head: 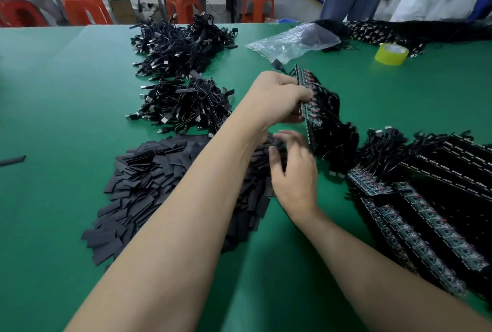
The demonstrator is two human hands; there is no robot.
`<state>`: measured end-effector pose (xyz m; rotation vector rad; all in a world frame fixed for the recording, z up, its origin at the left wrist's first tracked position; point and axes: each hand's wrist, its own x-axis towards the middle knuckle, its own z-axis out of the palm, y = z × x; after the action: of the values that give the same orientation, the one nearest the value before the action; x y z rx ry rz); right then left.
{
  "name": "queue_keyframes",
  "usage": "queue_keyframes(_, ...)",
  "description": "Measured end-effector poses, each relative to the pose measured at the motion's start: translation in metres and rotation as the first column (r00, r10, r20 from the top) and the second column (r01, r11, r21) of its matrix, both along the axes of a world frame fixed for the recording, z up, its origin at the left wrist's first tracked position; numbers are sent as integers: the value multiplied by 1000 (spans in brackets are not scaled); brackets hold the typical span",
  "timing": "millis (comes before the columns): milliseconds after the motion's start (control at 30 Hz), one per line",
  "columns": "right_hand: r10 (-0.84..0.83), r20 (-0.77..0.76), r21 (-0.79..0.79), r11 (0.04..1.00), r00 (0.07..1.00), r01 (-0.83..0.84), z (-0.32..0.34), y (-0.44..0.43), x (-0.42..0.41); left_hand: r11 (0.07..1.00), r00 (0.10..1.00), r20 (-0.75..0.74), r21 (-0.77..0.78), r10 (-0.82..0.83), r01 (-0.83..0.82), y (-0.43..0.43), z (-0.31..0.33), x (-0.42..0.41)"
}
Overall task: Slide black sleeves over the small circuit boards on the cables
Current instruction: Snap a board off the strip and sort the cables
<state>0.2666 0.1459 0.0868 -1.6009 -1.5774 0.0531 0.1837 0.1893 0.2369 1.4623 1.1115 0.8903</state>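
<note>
Fingers (299, 92) of left hand (271, 97) grip the circuit board strip (310, 109).
Right hand (295, 174) curls over black sleeves (149, 172); grasp unclear.

On the table (53, 86) the sleeve pile (159, 187) lies before me to the left, with two cable heaps (183, 108) behind it. My left hand (274, 97) holds a board strip (310, 102) right of them. Stacked strips (431, 214) lie at my right, with a bag (292, 41) and a tape roll (391, 54) far behind.
</note>
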Motion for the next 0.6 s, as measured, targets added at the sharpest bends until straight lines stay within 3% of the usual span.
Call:
queue_keyframes(100,-83,-68,210,973,994,96,-2,-15,-4,999,997,71,-36,30,-27,-4,-5,0)
queue_keyframes(167,-121,-107,254,956,987,145,-4,-23,-7,997,995,84,-60,53,-48,-3,-10,1)
queue_keyframes(233,-195,-140,180,959,971,219,1,-24,-8,996,994,94,-73,63,-56,-4,-11,2)
queue_keyframes(300,-260,-99,7,965,960,262,11,-21,-8,993,989,134,-106,65,-51,-8,-10,3)
queue_keyframes(400,-296,143,-203,925,944,321,23,-12,-7,985,971,219,-161,98,-63,-10,-8,3)
queue_keyframes(500,-245,307,-285,898,920,335,23,-9,-10,985,961,266,-171,81,-35,-11,-1,0)
queue_keyframes(600,-228,361,-329,876,904,352,19,-7,-9,986,954,299,-164,32,18,-18,11,-4)
